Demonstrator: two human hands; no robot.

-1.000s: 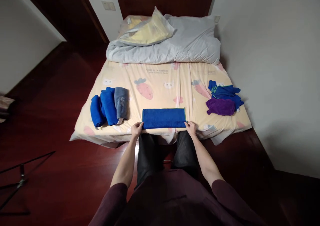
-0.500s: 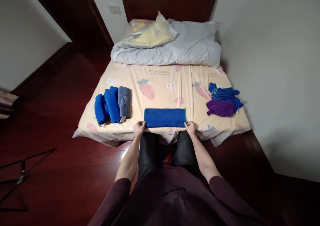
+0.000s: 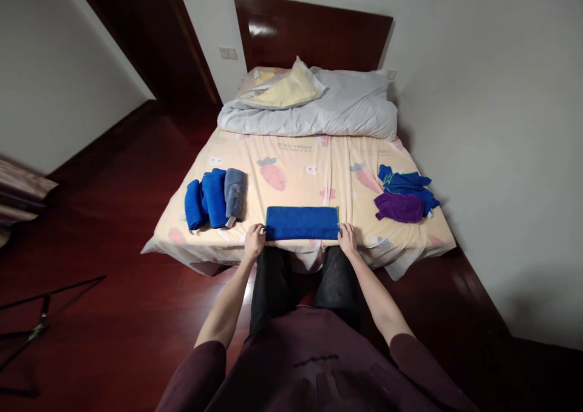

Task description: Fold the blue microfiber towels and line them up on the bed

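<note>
A blue towel with a green edge (image 3: pixel 302 223) lies flat, folded into a wide rectangle, near the front edge of the bed. At its lower left corner my left hand (image 3: pixel 255 240) has its fingers closed on the towel. My right hand (image 3: pixel 347 238) pinches the lower right corner. Left of it, rolled blue towels (image 3: pixel 214 198) and a rolled grey towel (image 3: pixel 235 194) lie side by side. A crumpled purple cloth (image 3: pixel 399 208) rests against crumpled blue cloths (image 3: pixel 405 182) on the right.
The bed (image 3: pixel 291 181) has a patterned sheet. Across its far end lie a grey quilt (image 3: pixel 355 105) and a pale yellow pillow (image 3: pixel 291 89), before a dark headboard (image 3: pixel 310 32). A black metal stand (image 3: pixel 44 315) is on the floor at the left.
The camera view has tilted up, so the bed and headboard sit lower in the picture. Both hands remain at the towel's lower corners, their fingers slightly shifted.
</note>
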